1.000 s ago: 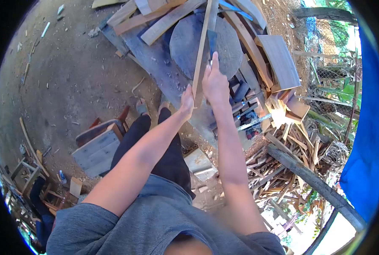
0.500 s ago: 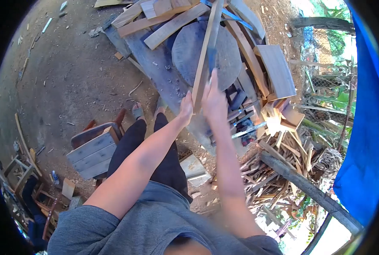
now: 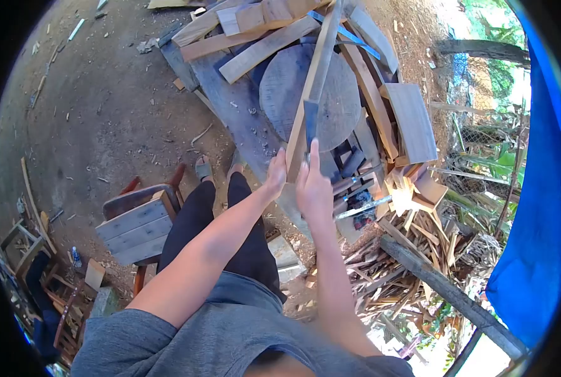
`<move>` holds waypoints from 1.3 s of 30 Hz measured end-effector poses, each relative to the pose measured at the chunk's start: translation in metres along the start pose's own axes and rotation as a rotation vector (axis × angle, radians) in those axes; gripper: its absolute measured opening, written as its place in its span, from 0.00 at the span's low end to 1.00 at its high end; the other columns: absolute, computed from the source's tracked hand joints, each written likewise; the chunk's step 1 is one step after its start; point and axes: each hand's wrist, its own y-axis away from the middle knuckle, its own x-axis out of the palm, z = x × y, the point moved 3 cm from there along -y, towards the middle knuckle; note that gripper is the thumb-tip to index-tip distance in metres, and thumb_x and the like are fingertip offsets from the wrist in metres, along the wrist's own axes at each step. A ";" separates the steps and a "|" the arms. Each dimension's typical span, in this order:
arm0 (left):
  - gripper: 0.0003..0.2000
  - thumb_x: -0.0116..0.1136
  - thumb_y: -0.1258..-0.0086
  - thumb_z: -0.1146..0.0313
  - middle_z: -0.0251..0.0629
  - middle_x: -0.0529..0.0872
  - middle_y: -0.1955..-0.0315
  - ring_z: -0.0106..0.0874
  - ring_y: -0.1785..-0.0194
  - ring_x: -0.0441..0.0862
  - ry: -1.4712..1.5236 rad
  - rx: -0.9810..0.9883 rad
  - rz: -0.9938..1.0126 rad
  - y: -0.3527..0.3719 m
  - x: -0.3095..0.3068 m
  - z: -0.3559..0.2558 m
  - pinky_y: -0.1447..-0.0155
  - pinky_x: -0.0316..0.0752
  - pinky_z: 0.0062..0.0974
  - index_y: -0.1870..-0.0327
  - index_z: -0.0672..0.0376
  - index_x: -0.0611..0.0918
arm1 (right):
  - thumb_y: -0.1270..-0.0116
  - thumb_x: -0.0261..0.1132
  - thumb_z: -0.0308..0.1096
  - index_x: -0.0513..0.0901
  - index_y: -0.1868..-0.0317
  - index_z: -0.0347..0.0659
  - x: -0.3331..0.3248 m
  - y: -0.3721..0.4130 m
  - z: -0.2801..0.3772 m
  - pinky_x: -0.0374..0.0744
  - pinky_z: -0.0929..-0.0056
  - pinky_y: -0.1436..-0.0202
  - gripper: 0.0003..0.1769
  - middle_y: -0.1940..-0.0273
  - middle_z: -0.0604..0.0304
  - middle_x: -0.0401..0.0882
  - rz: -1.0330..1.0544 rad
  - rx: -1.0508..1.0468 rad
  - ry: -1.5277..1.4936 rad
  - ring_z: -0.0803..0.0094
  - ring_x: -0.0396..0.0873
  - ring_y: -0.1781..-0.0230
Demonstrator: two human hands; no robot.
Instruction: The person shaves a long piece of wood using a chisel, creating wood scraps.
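A long narrow wooden board (image 3: 320, 69) slants up across a round wooden disc (image 3: 279, 94) on the workbench. My left hand (image 3: 276, 173) grips the near end of the board at its left edge. Closed round a tool with a flat dark blade (image 3: 311, 118), my right hand (image 3: 314, 188) has its index finger stretched along the tool. The blade lies against the face of the board. The tool's handle is mostly hidden in my fingers.
Wood pieces (image 3: 268, 50) lie around the disc, with a blue strip (image 3: 349, 36) among them. A wooden chair (image 3: 139, 220) stands left of my legs. Offcuts (image 3: 418, 248) are heaped at the right beside a post (image 3: 450, 292); a blue tarp (image 3: 522, 276) hangs beyond.
My right hand has moved down along the board towards me, and the blade with it. My left hand still holds the board's near end. The view has shifted slightly.
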 end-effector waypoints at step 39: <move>0.29 0.33 0.22 0.47 0.38 0.81 0.64 0.27 0.58 0.74 -0.050 -0.074 0.018 0.000 -0.006 0.012 0.49 0.67 0.29 0.55 0.66 0.81 | 0.25 0.45 0.41 0.50 0.24 0.52 -0.018 -0.038 0.009 0.77 0.44 0.61 0.31 0.63 0.32 0.81 0.015 -0.045 0.041 0.35 0.79 0.66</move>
